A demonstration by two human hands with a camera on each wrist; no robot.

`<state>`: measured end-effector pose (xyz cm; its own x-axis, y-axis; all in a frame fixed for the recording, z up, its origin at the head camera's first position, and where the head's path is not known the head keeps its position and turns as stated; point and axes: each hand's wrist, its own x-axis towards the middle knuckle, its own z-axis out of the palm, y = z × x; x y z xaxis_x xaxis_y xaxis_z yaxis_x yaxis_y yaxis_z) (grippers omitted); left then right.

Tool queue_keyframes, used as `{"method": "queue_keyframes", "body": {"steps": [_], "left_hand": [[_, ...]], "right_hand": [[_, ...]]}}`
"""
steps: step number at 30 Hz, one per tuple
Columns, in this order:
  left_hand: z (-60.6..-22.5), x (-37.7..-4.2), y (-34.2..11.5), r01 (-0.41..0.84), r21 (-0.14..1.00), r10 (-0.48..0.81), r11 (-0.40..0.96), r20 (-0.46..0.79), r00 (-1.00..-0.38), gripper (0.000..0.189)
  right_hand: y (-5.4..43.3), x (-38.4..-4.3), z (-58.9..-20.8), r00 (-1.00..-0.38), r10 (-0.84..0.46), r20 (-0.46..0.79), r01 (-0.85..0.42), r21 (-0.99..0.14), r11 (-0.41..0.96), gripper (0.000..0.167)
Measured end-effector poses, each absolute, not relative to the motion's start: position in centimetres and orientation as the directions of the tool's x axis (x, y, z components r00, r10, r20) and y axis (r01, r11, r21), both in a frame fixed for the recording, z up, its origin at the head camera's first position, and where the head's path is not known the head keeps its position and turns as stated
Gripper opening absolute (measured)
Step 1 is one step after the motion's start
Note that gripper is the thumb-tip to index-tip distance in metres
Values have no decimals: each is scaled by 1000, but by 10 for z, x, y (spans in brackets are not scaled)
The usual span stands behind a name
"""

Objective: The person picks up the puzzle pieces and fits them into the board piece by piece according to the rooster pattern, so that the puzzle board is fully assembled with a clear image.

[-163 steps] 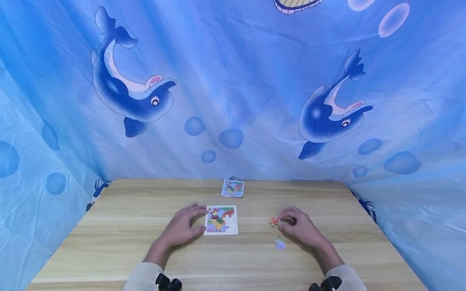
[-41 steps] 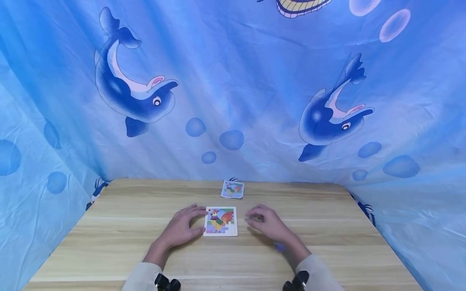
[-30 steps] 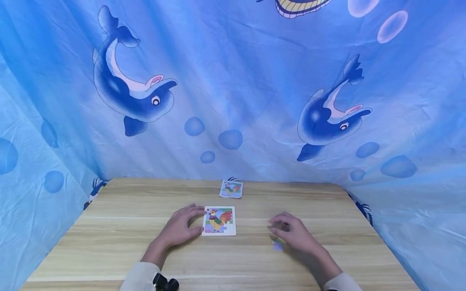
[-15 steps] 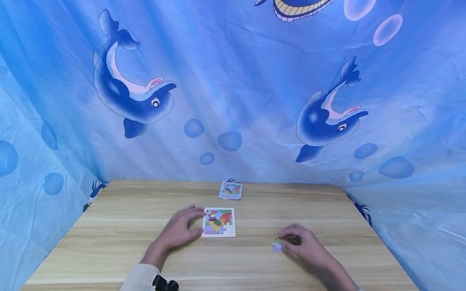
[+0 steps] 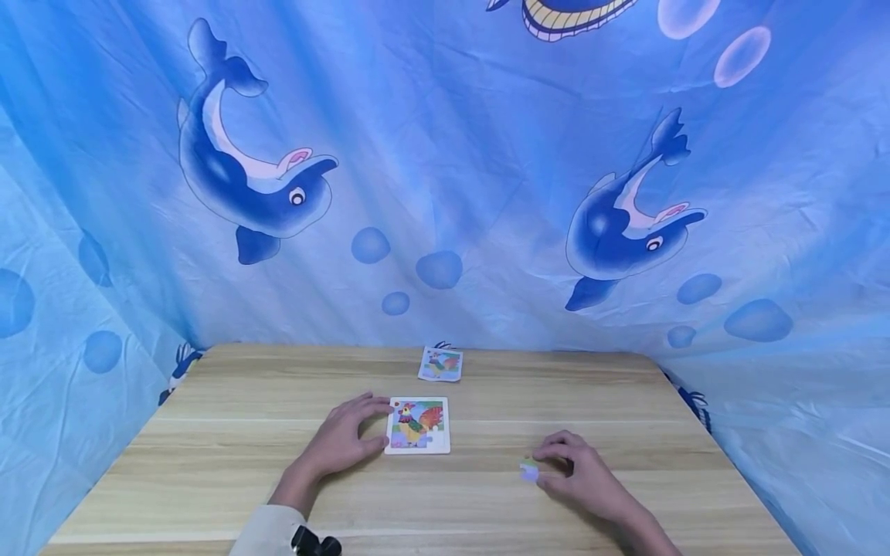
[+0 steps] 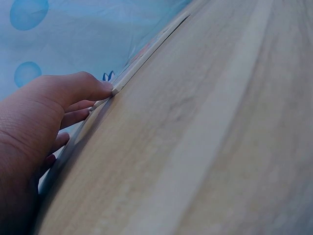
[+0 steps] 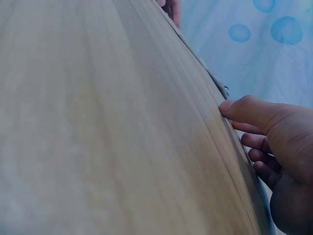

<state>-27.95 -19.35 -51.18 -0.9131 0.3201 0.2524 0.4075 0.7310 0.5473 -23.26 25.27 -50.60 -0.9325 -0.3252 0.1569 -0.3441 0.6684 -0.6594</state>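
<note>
A square jigsaw puzzle board (image 5: 417, 425) with a rooster picture and white rim lies mid-table. Its lower right part shows a white gap. My left hand (image 5: 348, 436) holds the board's left side, thumb at the lower corner and forefinger at the upper one; the left wrist view shows the thumb (image 6: 93, 88) against its thin edge. Farther right, a small green and lilac puzzle piece (image 5: 529, 469) lies on the table. My right hand (image 5: 580, 475) pinches its right side between thumb and forefinger. In the right wrist view, the right hand (image 7: 288, 134) sits low at the tabletop, the piece hidden.
Behind the board lies a small paper card (image 5: 441, 364) with the same rooster picture. The wooden table (image 5: 278, 394) ends at a blue curtain (image 5: 487, 170) printed with dolphins, which also hangs at both sides.
A red-orange piece beside my right hand earlier is now in the board as the rooster's tail. My right hand moved back right to the green and lilac piece. The left hand stayed put.
</note>
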Motion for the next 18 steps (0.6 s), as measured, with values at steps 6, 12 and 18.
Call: {"method": "queue_keyframes", "body": {"steps": [6, 12, 18], "left_hand": [[-512, -279, -194, 408, 550, 320, 729, 253, -913, 52], [-511, -279, -194, 401, 553, 318, 731, 244, -916, 52], [-511, -279, -194, 404, 560, 322, 724, 244, -915, 52]], "right_hand": [[251, -235, -508, -936, -317, 152, -332, -674, 660, 20], [250, -235, -507, -926, -334, 175, -367, -625, 689, 26], [249, -235, -506, -916, -354, 189, -395, -580, 713, 28]]}}
